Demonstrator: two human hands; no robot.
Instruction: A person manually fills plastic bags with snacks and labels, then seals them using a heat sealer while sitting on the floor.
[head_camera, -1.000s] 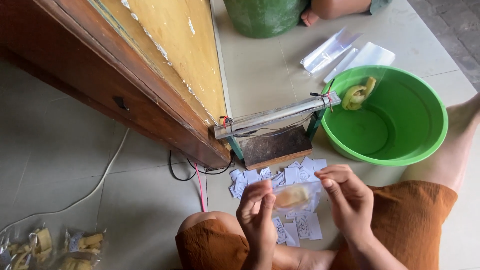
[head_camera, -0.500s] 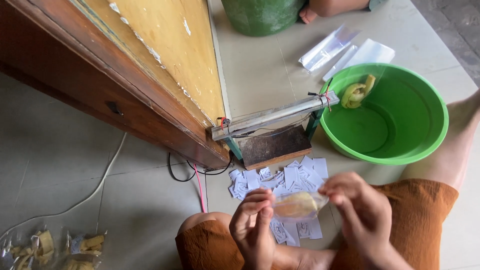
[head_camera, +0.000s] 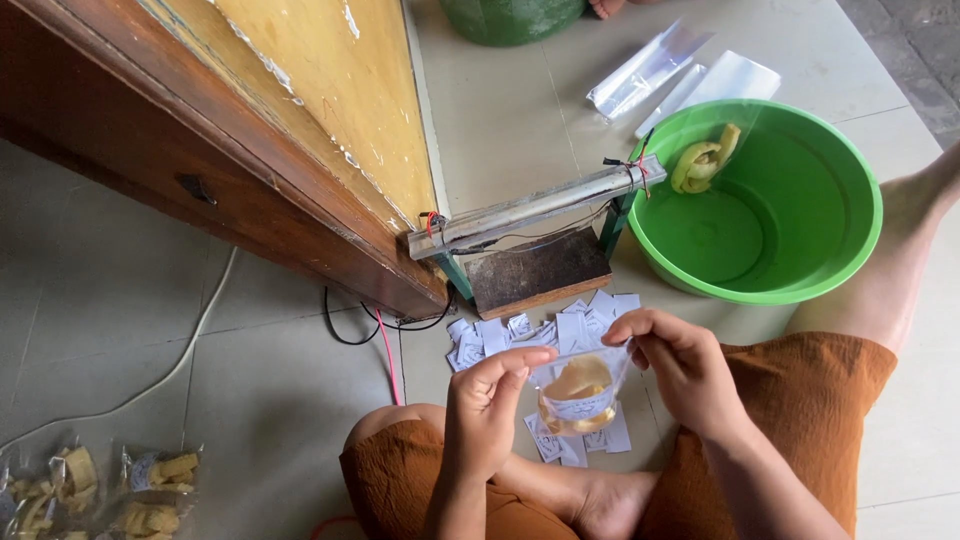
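Small clear bag (head_camera: 583, 392): a see-through plastic pouch with a yellow-brown snack piece and a white paper slip inside; it hangs upright between the two hands, above the person's lap and the floor, its open top pulled level.
Left hand (head_camera: 487, 410): its grip is closed in a pinch, thumb and forefinger nipping the bag's top left corner; the other fingers are curled in beneath.
Right hand (head_camera: 681, 368): its grip is also closed, fingertips clamped on the bag's top right corner, so the bag's body hangs below and between both hands.
Paper slips (head_camera: 545, 333): a loose scatter of small white printed slips on the floor (head_camera: 500, 130), right under and behind the held bag.
Sealing tool (head_camera: 535, 215): a long metal bar on a green frame over a dark wooden block, standing on the floor just beyond the slips, one end against the door corner.
Green basin (head_camera: 800, 260): a round plastic bowl on the floor to the right of the sealer, with a few yellow snack curls (head_camera: 703, 160) lying against its far wall.
Empty bags (head_camera: 650, 70): flat clear sleeves on the floor beyond the basin.
Filled packets (head_camera: 100, 485): finished snack bags at the lower left corner of the view, well apart from the hands.
Wooden door (head_camera: 250, 130): brown frame with a yellow panel, upper left.
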